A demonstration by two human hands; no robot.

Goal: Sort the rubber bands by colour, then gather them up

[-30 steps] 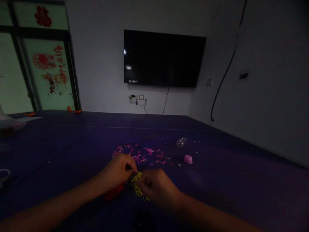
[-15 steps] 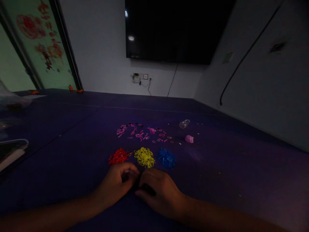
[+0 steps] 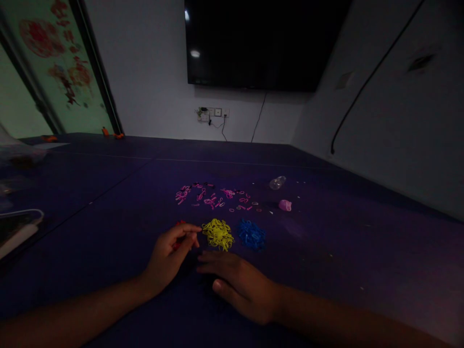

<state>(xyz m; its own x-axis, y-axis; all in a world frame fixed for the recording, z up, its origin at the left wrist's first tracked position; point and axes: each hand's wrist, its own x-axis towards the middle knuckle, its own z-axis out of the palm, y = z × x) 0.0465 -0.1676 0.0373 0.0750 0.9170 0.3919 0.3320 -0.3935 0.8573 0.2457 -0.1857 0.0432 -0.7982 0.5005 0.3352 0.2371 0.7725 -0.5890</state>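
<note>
Over the red bands (image 3: pixel 177 245) is my left hand (image 3: pixel 167 254), hiding most of that pile. Its thumb and index finger come close together near the pile's right side, and whether a band is between them is too small to tell. My right hand (image 3: pixel 241 285) is low over the purple surface, fingers apart and holding nothing, just in front of the yellow bands (image 3: pixel 218 234). A pile of blue bands (image 3: pixel 251 235) lies to the right of the yellow one. Pink bands (image 3: pixel 228 193) are scattered behind the piles.
A pink lump (image 3: pixel 285 205) and a small clear plastic piece (image 3: pixel 277 182) lie at the back right. At the left edge are a white power strip (image 3: pixel 18 239) and a clear plastic bag (image 3: pixel 21 157). A black screen (image 3: pixel 264 43) hangs on the wall.
My left hand has moved up and left from beside my right hand onto the red pile. My right hand has opened, its thumb now apart from the fingers.
</note>
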